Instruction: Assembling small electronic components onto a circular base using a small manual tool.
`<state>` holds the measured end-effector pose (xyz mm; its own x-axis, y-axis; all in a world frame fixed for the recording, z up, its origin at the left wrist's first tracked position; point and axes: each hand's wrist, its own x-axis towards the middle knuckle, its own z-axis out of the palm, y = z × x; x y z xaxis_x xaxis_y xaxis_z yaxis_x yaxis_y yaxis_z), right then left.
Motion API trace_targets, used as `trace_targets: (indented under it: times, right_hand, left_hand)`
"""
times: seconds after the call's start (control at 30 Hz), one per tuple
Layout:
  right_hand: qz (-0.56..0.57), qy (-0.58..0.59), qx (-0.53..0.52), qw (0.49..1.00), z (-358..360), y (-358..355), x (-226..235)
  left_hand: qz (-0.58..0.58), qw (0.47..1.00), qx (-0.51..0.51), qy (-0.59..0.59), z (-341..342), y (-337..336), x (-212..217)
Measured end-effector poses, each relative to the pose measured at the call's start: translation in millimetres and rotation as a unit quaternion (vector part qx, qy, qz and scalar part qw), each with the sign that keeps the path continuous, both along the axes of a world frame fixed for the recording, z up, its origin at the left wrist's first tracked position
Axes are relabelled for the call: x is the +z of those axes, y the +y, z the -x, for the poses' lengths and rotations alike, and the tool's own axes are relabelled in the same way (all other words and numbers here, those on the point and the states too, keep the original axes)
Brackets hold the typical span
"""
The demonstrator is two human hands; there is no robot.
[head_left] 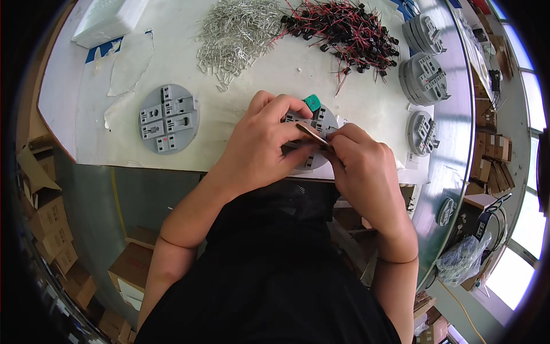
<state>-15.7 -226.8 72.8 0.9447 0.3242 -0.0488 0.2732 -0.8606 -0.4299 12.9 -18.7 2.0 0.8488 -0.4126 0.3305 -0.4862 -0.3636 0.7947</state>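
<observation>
Close to the table's front edge, a round grey plastic base (pixel 326 118) with raised slotted blocks lies partly covered by my hands. My left hand (pixel 264 135) is closed over its left side, thumb and fingers pinching a thin, flat brownish piece (pixel 310 134). The fingertips of my right hand (pixel 362 153) press together at the other end of that piece, just above the base. A small green block (pixel 312 102) shows beyond my left fingertips; whether the hand touches it I cannot tell. A second round grey base (pixel 168 120) rests face up to the left, apart from my hands.
Beyond my hands lie a heap of bent metal clips (pixel 238 34) and a pile of black parts with red wires (pixel 355 34). Stacked grey bases (pixel 424 79) line the right side. A white foam box (pixel 109 22) stands far left. Cardboard boxes (pixel 57 235) sit beside the table.
</observation>
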Motion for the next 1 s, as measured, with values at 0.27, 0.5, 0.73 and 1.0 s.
trace_targets:
  times: [0.27, 0.5, 0.73, 1.0]
  right_hand:
    - [-0.193, 0.027, -0.084, 0.977, 5, -15, -25]
    - [-0.193, 0.068, -0.096, 0.974, 5, -19, -20]
    - [-0.677, -0.012, -0.032, 0.735, 9, -11, -44]
    - [-0.696, -0.049, 0.02, 0.716, -8, 13, -62]
  left_hand:
    - [-0.029, 0.997, 0.074, -0.009, 6, -15, -1]
    - [-0.065, 0.992, 0.11, -0.014, 5, -26, 0]
    - [-0.058, 0.991, 0.118, -0.013, 4, -27, -2]
    - [-0.063, 0.993, 0.099, 0.016, 5, -24, 1]
